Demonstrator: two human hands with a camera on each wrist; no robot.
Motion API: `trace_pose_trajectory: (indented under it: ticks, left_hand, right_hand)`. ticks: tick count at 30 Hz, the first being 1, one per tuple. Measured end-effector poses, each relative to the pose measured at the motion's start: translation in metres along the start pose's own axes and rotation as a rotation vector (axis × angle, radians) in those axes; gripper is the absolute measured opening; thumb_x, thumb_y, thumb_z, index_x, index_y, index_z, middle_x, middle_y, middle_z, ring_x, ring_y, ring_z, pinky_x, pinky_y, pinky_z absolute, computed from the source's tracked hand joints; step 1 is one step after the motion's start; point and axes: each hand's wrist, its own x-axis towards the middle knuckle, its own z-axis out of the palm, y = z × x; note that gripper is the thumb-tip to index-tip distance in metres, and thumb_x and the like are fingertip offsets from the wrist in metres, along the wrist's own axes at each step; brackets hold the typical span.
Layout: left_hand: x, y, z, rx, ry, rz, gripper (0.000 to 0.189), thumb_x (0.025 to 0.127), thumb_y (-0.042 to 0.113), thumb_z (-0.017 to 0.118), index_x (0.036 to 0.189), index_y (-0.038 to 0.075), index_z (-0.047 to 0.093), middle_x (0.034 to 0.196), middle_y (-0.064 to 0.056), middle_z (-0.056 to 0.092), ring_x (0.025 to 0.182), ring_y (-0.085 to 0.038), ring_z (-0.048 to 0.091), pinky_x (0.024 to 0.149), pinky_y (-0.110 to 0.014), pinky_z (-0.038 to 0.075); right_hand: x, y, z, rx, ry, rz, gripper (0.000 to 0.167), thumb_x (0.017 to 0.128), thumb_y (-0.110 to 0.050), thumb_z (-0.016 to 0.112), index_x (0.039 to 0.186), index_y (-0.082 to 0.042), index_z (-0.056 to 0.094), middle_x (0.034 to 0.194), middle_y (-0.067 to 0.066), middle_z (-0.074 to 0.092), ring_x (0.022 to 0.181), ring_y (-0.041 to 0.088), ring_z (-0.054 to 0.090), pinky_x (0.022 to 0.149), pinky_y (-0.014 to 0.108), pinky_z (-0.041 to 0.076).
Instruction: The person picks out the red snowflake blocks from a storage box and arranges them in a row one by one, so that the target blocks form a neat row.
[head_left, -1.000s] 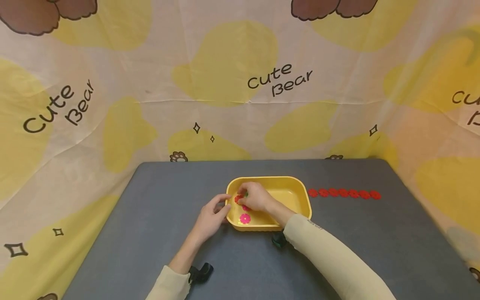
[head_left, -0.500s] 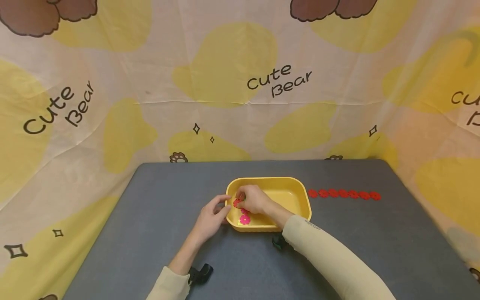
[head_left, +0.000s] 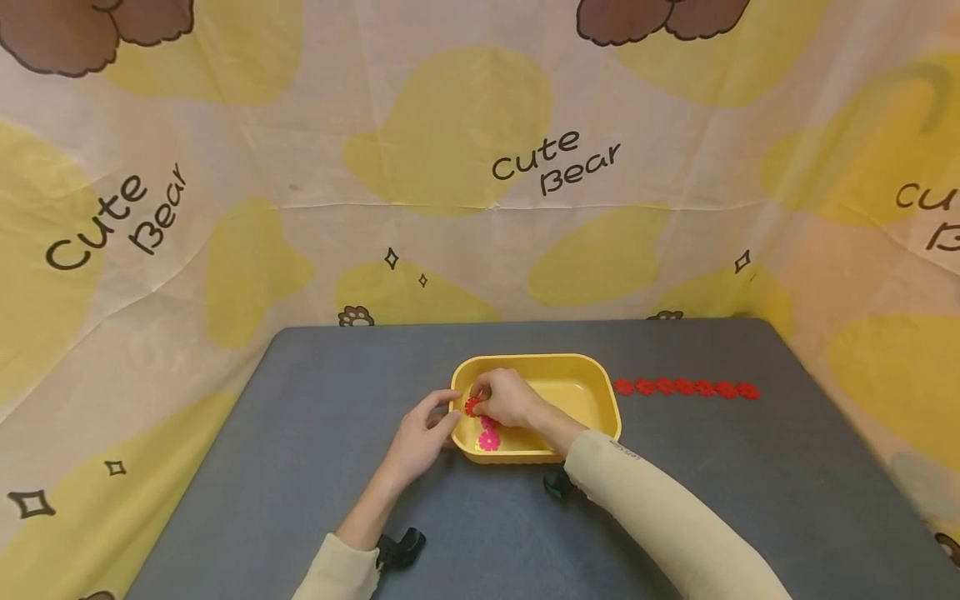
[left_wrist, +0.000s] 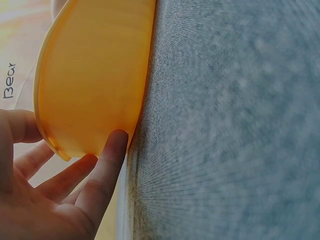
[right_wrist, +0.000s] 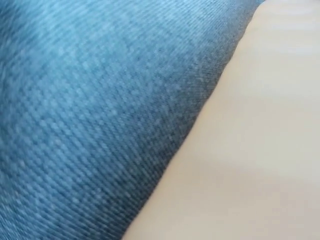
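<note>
In the head view a yellow plastic tray (head_left: 573,396) stands on the grey table. My left hand (head_left: 420,437) holds its left end, with thumb and forefinger at the rim and other fingers against the outer wall (left_wrist: 95,80), as the left wrist view shows. My right hand (head_left: 510,398) reaches into the tray and pinches a red flower-shaped piece (head_left: 472,406) near the left wall. Pink flower-shaped pieces (head_left: 489,439) lie just below those fingertips. My hand partly covers the tray's contents. The right wrist view shows only a pale sleeve (right_wrist: 250,150) and blurred table.
Right of the tray, several red flower-shaped pieces (head_left: 685,387) lie in a row on the table (head_left: 360,367). A dark wrist camera (head_left: 402,547) sits below the left wrist. A printed cloth (head_left: 450,167) hangs behind the table and along its sides.
My right fingertips have shifted slightly toward me and left with the red piece, beside the pink pieces. The left hand, the tray and the red row hold their places.
</note>
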Motion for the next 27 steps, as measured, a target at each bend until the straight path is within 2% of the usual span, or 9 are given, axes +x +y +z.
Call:
trace_pose_trajectory:
  ticks: [7, 15, 20, 27]
  left_hand:
    - [0.001, -0.002, 0.001, 0.015, -0.011, -0.017, 0.034, 0.102, 0.018, 0.063, 0.135, 0.013, 0.061, 0.134, -0.013, 0.060, 0.103, -0.026, 0.069, 0.073, -0.036, 0.062]
    - [0.001, -0.001, -0.001, 0.021, -0.007, -0.011, 0.035, 0.102, 0.018, 0.063, 0.137, 0.013, 0.060, 0.138, -0.016, 0.058, 0.107, -0.029, 0.069, 0.073, -0.035, 0.061]
    - [0.000, 0.000, -0.001, 0.020, -0.003, -0.023, 0.036, 0.102, 0.019, 0.064, 0.137, 0.013, 0.060, 0.137, -0.015, 0.058, 0.107, -0.029, 0.069, 0.074, -0.035, 0.061]
    - [0.000, 0.000, 0.001, 0.023, -0.002, -0.029, 0.038, 0.102, 0.019, 0.063, 0.138, 0.012, 0.059, 0.138, -0.011, 0.058, 0.109, -0.028, 0.068, 0.074, -0.035, 0.061]
  right_hand:
    - [-0.005, 0.001, -0.005, 0.014, 0.002, 0.013, 0.014, 0.091, -0.015, 0.077, 0.103, -0.009, 0.075, 0.079, -0.004, 0.065, 0.064, 0.012, 0.059, 0.059, 0.024, 0.051]
    - [-0.016, -0.006, -0.020, 0.071, 0.016, -0.006, 0.017, 0.089, -0.014, 0.078, 0.104, -0.010, 0.071, 0.073, -0.002, 0.065, 0.060, 0.014, 0.060, 0.055, 0.026, 0.049]
    - [-0.028, -0.011, -0.030, 0.090, 0.017, -0.003, 0.016, 0.089, -0.014, 0.078, 0.104, -0.013, 0.071, 0.077, -0.002, 0.065, 0.061, 0.017, 0.059, 0.055, 0.028, 0.051]
    - [-0.049, -0.009, -0.044, 0.131, 0.063, -0.047, 0.013, 0.088, -0.011, 0.078, 0.100, -0.013, 0.073, 0.077, -0.003, 0.065, 0.063, 0.016, 0.058, 0.054, 0.028, 0.051]
